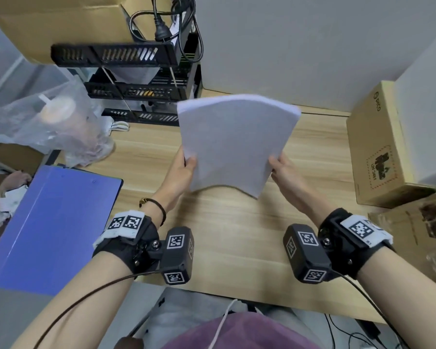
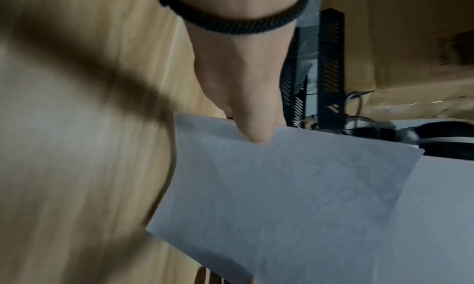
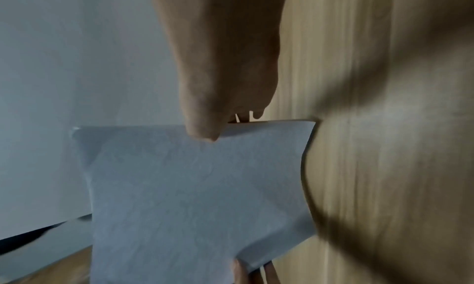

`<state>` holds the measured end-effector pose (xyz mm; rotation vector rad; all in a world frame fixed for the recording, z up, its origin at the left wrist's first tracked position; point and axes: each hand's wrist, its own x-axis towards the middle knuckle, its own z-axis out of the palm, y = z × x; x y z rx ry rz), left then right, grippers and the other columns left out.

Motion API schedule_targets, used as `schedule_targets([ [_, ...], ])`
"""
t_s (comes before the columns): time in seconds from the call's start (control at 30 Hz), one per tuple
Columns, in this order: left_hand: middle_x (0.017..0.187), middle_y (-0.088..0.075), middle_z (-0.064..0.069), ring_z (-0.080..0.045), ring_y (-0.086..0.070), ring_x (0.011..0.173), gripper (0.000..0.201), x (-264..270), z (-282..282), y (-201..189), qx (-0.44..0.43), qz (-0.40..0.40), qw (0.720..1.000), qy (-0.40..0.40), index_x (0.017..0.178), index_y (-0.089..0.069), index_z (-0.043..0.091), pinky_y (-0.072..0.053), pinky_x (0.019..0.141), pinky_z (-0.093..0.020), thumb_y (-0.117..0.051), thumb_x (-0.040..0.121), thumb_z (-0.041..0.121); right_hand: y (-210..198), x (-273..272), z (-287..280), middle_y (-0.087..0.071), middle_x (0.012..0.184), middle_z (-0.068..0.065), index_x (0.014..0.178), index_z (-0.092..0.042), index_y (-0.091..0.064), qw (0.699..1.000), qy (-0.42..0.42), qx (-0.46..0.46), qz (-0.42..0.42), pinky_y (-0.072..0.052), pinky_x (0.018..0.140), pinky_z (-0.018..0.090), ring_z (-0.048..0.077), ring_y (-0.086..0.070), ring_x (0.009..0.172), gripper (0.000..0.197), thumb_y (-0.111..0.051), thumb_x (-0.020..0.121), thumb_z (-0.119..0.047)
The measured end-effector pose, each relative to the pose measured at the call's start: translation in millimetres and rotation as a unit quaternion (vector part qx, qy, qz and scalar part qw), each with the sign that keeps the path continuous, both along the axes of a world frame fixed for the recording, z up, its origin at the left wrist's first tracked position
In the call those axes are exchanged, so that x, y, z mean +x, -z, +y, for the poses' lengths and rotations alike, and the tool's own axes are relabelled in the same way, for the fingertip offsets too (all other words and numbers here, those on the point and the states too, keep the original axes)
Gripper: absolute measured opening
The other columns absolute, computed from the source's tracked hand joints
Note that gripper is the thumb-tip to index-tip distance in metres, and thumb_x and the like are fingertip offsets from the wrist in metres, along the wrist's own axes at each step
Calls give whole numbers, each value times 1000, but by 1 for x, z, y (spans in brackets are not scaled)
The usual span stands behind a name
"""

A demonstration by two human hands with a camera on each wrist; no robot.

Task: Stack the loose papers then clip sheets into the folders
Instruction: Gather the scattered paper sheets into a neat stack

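While the left hand (image 1: pixel 184 170) and right hand (image 1: pixel 283 170) each pinch a side edge of the paper stack (image 1: pixel 237 142), lifted over the desk (image 1: pixel 237 230) near its back edge, the light, limp sheets bow and would likely fan or slip unless both edges are held firmly.

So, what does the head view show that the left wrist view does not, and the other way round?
Only the head view shows the right hand holding the paper stack, the blue folder, the plastic bag and the cardboard box. Only the left wrist view shows the left thumb close, pressed on the top sheet. Both show the left hand, the stack, the wooden desk and the black rack.
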<state>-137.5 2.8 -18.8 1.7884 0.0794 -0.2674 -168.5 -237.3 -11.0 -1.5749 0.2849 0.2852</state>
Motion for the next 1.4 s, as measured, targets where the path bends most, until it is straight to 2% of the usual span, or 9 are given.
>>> schedule_targets([
  [0.13, 130, -51, 11, -1, -49, 115, 34, -23, 4, 25, 27, 57, 998, 32, 137, -39, 24, -40, 93, -19, -32, 104, 18, 32, -27, 5, -49, 137, -17, 144, -24, -39, 993, -67, -46, 81, -33, 92, 18, 1, -45, 124, 40, -30, 106, -29],
  [0.23, 127, -55, 8, -9, -51, 117, 33, -20, 9, 33, 46, 80, 995, 27, 135, -44, 21, -39, 89, -20, -30, 105, 21, 44, -30, 12, -48, 133, -14, 143, -19, -41, 996, -24, -57, 69, -37, 80, 4, 1, -47, 116, 41, -29, 106, -31],
  [0.5, 124, -59, 7, -10, -56, 108, 31, -2, 30, 30, 44, 117, 992, 18, 131, -50, 19, -44, 76, -18, -36, 104, 22, 48, -13, 23, -67, 106, 1, 107, -6, -61, 989, 37, -140, 42, -47, 83, 37, 18, -61, 95, 38, -36, 101, -35],
  [0.6, 120, -60, 4, -8, -57, 95, 31, -5, 39, 36, 51, 175, 983, 37, 128, -52, 15, -42, 66, -16, -35, 103, 16, 52, -16, 35, -47, 75, 6, 79, -2, -45, 986, 12, -140, 90, -35, 64, 33, 21, -44, 71, 37, -34, 98, -32],
  [0.73, 118, -63, 1, -6, -57, 90, 32, -20, 58, 58, 78, 256, 957, 107, 127, -56, 14, -40, 65, -17, -39, 100, 13, 71, -41, 45, -69, 81, 1, 100, -9, -64, 971, -12, -109, 212, -47, 62, 24, 13, -63, 70, 31, -35, 100, -19],
  [0.83, 116, -66, -2, -7, -58, 82, 29, -28, 66, 72, 92, 300, 940, 134, 121, -58, 17, -41, 62, -20, -42, 97, 12, 89, -66, 47, -64, 66, -5, 100, -8, -64, 959, 2, -89, 268, -37, 52, 19, 6, -55, 52, 29, -36, 102, -14],
  [1.0, 114, -66, 4, -1, -60, 86, 26, -16, 64, 73, 68, 289, 943, 151, 122, -54, 20, -43, 56, -13, -49, 98, 12, 104, -72, 39, -70, 73, -2, 104, -5, -65, 956, 58, -67, 281, -41, 61, 24, 14, -60, 63, 29, -40, 102, -18],
  [1.23, 111, -67, 6, -17, -62, 109, 20, 48, 49, 65, 38, 210, 972, 98, 103, -58, 27, -51, 72, -29, -63, 91, 10, 76, -11, 20, -49, 55, -5, 74, -17, -54, 970, 104, -93, 200, -29, 38, 15, 8, -41, 44, 30, -42, 101, -16],
  [1.4, 111, -68, 1, -17, -63, 104, 28, 102, 26, 58, 34, 164, 985, 42, 113, -61, 20, -46, 69, -22, -67, 88, 10, 72, 55, 0, -66, 79, -1, 93, -13, -62, 974, 113, -74, 181, -42, 48, 17, 13, -61, 66, 22, -43, 102, -20],
])
